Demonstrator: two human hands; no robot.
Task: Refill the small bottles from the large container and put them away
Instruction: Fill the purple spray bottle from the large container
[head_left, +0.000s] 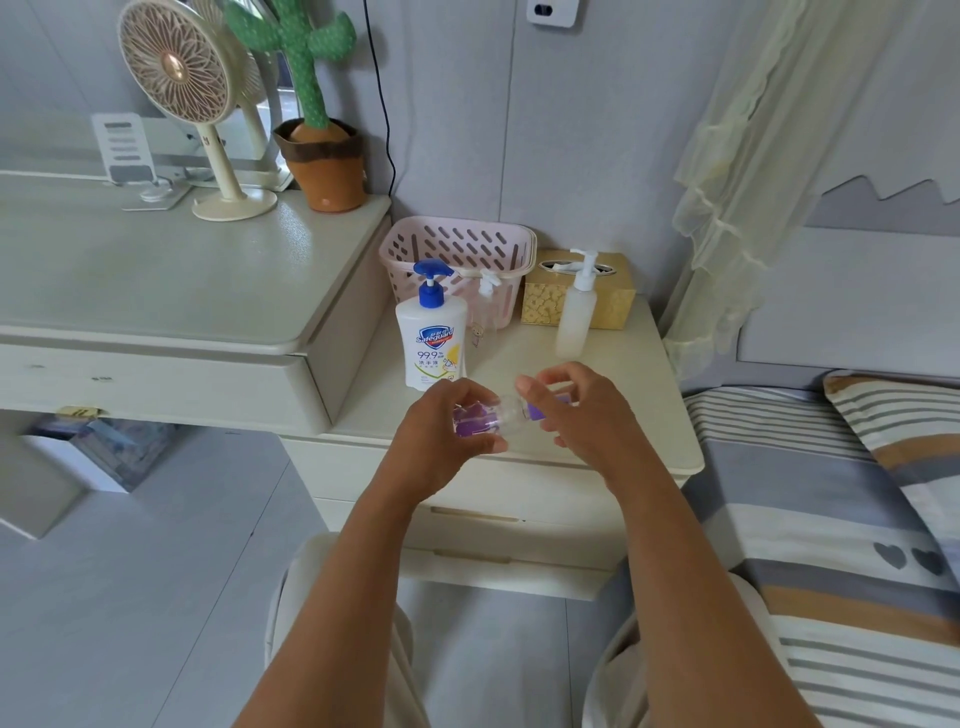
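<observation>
Home bedroom: striped bed on right, nightstand centre, dresser with fan far left, curtain far right.

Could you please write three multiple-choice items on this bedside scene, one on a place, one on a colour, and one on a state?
1. Where does the pink basket stand?
A. on the bed
B. at the back of the nightstand, by the wall
C. on the floor

2. What colour is the pump on the large soap bottle?
A. blue
B. green
C. red

3. How is the small clear bottle held?
A. standing upright on the nightstand
B. lying in the basket
C. sideways between the left hand and right hand

Answers: 1 B, it sits behind the bottles against the wall; 2 A, the pump head is blue; 3 C, both hands grip it above the nightstand.
</observation>
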